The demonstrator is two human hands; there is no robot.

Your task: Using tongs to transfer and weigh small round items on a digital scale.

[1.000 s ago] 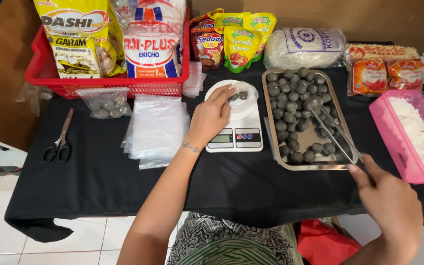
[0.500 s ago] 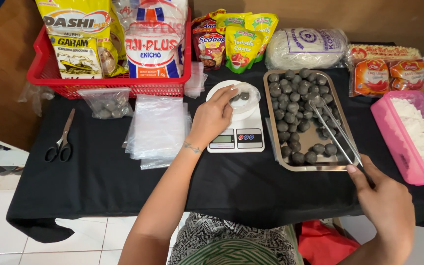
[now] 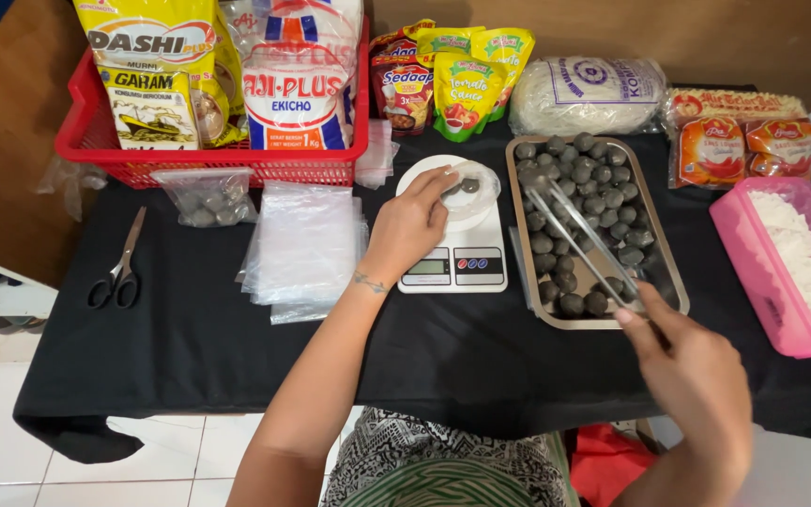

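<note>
We are seeing scissors (image 3: pixel 119 268) lying on the black cloth (image 3: pixel 190 347), a stack of clear bags (image 3: pixel 304 249) beside them, a red basket (image 3: pixel 96 155) holding packets behind, sauce pouches (image 3: pixel 452 80), and a pink tub (image 3: pixel 753 258) of white powder sitting far right.
</note>
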